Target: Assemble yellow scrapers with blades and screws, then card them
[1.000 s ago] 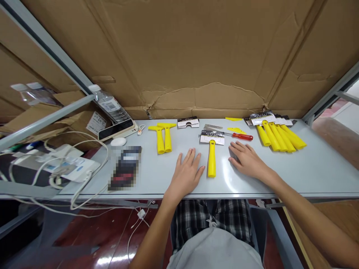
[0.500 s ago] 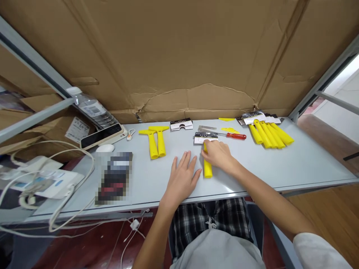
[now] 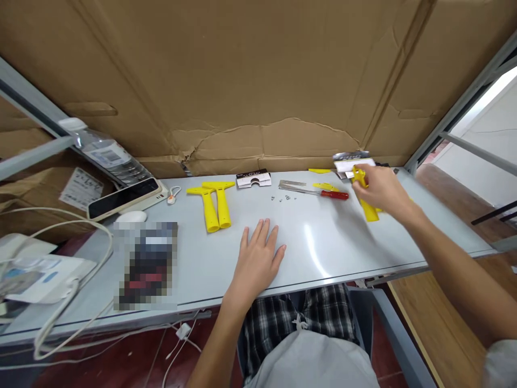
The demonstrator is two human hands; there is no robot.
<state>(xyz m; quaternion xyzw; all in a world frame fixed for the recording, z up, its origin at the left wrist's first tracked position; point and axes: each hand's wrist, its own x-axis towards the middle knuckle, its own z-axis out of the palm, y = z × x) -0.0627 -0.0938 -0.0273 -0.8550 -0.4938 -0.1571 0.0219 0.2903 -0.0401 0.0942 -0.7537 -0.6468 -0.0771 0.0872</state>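
My right hand is closed around the yellow handle of a scraper, raised over the right part of the table. A printed card sleeve covers the scraper's blade end. Behind it, other yellow-handled scrapers are mostly hidden by my hand. Flat on the tabletop rests my left hand, fingers spread and holding nothing. Several tiny screws lie beyond it, near a red-handled screwdriver and a flat metal blade. Two yellow T-shaped handles lie left of centre, with a folded card sleeve farther back.
Small yellow plastic pieces lie by the screwdriver. To the left are a phone, a plastic bottle, a white mouse, looping cables and a blurred-out item. A cardboard wall stands behind the table.
My right hand has carried the scraper from the table's middle to the group at the right. The screws are now visible. My left hand stays flat; the view has shifted slightly.
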